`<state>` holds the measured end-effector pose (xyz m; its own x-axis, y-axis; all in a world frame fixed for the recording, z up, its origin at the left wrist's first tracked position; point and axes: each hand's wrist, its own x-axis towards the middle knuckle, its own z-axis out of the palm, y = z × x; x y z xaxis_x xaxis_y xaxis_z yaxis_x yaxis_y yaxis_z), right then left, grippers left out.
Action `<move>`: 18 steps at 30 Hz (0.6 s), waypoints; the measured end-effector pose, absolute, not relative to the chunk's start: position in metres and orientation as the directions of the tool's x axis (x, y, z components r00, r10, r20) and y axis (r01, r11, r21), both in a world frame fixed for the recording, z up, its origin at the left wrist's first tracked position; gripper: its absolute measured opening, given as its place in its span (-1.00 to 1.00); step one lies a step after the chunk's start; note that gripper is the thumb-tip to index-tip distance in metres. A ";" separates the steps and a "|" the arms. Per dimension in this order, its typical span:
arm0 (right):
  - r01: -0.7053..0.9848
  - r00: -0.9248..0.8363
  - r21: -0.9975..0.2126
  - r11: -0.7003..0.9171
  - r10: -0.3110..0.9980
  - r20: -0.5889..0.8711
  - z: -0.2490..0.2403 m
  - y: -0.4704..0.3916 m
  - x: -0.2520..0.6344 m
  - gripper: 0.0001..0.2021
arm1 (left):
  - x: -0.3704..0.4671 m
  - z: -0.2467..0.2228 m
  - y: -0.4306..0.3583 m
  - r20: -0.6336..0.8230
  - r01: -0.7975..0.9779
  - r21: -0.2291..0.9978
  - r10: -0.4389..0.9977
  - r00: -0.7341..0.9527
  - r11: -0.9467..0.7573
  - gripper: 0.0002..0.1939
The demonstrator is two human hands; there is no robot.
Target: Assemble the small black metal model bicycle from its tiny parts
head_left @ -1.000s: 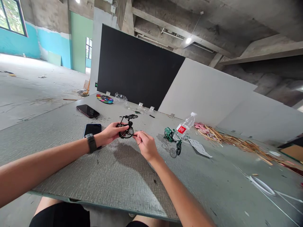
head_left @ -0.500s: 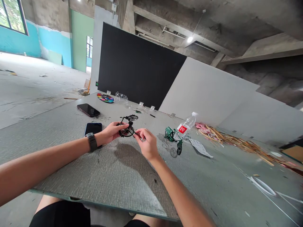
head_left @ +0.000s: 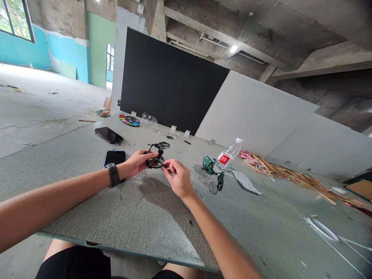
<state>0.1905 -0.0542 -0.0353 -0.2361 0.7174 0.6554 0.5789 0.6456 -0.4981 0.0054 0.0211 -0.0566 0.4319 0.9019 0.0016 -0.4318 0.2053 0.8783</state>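
Observation:
A small black model bicycle is held just above the table, tilted, its front wheel pointing away from me. My left hand, with a dark watch at the wrist, is closed round its rear part, thumb on top near the saddle. My right hand is pinched at the right edge of the near wheel; a tiny dark piece shows at the fingertips, too small to name. To the right, a green model bicycle stands on the grey table.
Two phones lie at the left, one black, the other partly behind my left wrist. Farther back are a paint palette and clear plastic packaging. A plastic bottle, a printed sheet and wood strips are at the right.
My right hand has shifted slightly left, its fingertips closer against the wheel, and its fingers have turned a little. My left hand and the black bicycle stay nearly still.

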 end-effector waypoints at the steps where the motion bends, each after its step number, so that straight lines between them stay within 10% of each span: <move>1: 0.576 -0.240 -0.496 0.650 0.714 0.657 -0.035 -0.054 0.190 -0.66 | 0.006 -0.057 0.021 0.001 -0.431 0.878 0.901 0.434 0.207 -0.74; 18: 0.559 -0.370 -0.399 0.726 0.650 0.664 -0.043 -0.050 0.198 -0.71 | 0.006 -0.061 0.022 -0.027 -0.424 0.877 0.904 0.427 0.227 -0.70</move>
<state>0.1976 -0.0500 -0.0427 -0.3701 0.6499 0.6638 0.5595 0.7263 -0.3992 0.0064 0.0224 -0.0607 0.4273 0.9037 -0.0273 -0.4237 0.2268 0.8770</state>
